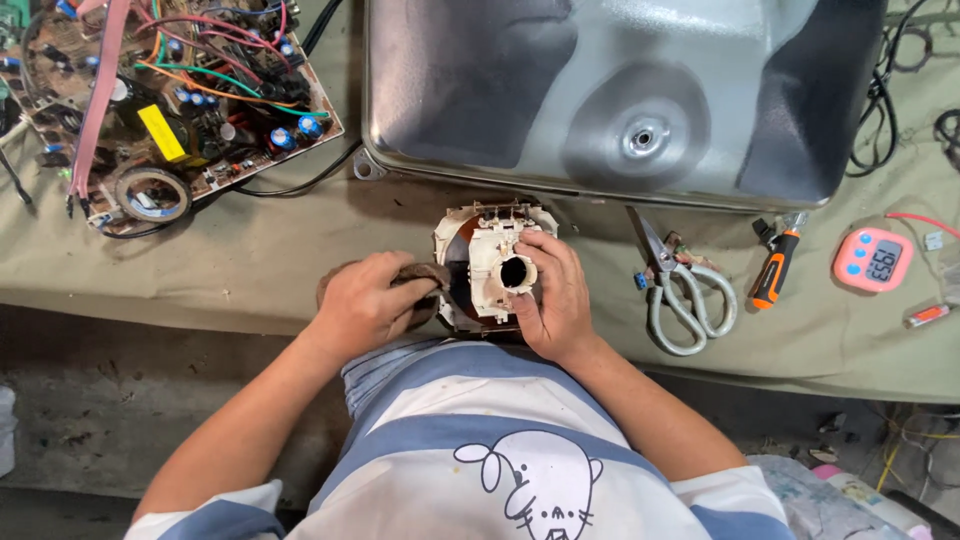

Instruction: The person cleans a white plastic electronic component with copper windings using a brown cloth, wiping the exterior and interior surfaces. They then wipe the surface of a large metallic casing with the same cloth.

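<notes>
A cream plastic coil assembly (490, 245) with dark copper windings and a round central hole stands at the near edge of the cloth-covered bench (250, 270). My right hand (552, 298) grips its right side, thumb by the hole. Pressed against the assembly's left side is a brown rag (425, 275), bunched under my left hand (365, 305).
A large grey picture tube shell (620, 90) lies at the back. To the far left sits a circuit board (170, 100) with coloured wires. Right of the assembly lie scissors (680, 290), an orange-handled tool (775, 270), a pink timer (872, 260) and black cables (880, 100).
</notes>
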